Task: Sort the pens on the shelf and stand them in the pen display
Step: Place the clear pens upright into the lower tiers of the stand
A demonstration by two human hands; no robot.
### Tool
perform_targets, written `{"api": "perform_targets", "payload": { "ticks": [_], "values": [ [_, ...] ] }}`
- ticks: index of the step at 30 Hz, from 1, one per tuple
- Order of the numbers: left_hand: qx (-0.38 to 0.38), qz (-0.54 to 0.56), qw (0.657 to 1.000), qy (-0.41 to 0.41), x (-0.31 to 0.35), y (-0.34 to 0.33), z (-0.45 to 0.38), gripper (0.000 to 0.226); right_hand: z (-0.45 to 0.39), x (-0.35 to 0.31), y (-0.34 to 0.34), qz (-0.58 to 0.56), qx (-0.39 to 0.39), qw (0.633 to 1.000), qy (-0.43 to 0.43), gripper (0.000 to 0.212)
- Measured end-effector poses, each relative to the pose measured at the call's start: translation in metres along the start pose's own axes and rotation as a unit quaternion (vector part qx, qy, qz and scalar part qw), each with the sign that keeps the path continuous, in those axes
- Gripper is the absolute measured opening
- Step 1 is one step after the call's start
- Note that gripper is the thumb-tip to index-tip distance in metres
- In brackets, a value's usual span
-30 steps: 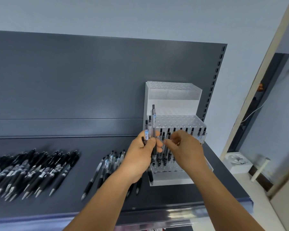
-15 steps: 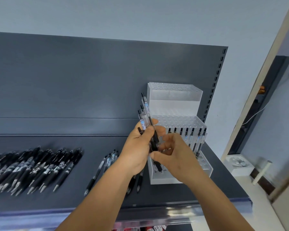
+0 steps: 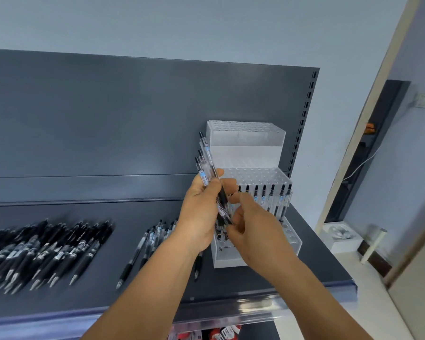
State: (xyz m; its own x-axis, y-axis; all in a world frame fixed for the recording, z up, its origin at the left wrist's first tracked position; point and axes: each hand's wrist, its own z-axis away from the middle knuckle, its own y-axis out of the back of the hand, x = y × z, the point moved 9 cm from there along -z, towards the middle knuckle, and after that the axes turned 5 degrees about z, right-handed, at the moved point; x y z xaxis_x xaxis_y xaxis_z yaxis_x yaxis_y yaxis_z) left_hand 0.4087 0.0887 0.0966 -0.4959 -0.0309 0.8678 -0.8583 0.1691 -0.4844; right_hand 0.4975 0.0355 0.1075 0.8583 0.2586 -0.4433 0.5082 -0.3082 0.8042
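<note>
While L hand (image 3: 201,212) grips a bundle of clear-barrel pens (image 3: 207,168), notes as follows:

L hand: fingers curled round the bundle, clicker ends fanned up and left, tips hidden behind the palms.
R hand (image 3: 253,229): fingers and thumb pinching one pen (image 3: 223,212) at the lower end of the bundle; looks like it is drawing that pen out. Judgement, not seen.
Pen display (image 3: 245,141): white, tiered, perforated; stands at right end of shelf (image 3: 157,285), just behind both hands. Mid tier holds a near row of standing pens (image 3: 268,197). Top tier shows no pens. Low tier mostly hidden by R hand.
Loose stock: small group of clear pens (image 3: 155,236) lying just left of L wrist; big heap of black pens (image 3: 47,246) at far left, well apart.
Step in hand: single out one pen, seat it tip-down in a free hole.
How to do well: keep L grip firm so rest of bundle doesn't slide w/ the pulled pen; pull along barrel axis; turn upright before lowering; aim for next free hole beside the row; don't knock seated pens.
Risk: fanned bundle could slip.
</note>
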Motion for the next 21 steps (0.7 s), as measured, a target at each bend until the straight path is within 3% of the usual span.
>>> {"api": "perform_targets", "payload": {
  "ticks": [5,9,14,21],
  "values": [
    [0.004,-0.058,0.998,-0.029,0.002,0.000,-0.001,0.021,0.002,0.033,0.021,-0.013,0.030,0.998,-0.057,0.009],
    [0.011,-0.089,0.996,-0.029,-0.007,0.004,0.002,0.023,-0.007,0.064,0.034,-0.097,0.093,0.982,-0.136,0.008],
    [-0.001,-0.119,0.992,-0.036,-0.013,0.004,0.007,0.023,-0.017,0.077,0.025,-0.131,0.130,0.971,-0.150,0.005],
    [-0.015,-0.154,0.987,-0.037,-0.019,0.006,0.010,0.023,-0.022,0.088,-0.001,-0.032,0.057,0.984,-0.165,0.012]
  ]
}}
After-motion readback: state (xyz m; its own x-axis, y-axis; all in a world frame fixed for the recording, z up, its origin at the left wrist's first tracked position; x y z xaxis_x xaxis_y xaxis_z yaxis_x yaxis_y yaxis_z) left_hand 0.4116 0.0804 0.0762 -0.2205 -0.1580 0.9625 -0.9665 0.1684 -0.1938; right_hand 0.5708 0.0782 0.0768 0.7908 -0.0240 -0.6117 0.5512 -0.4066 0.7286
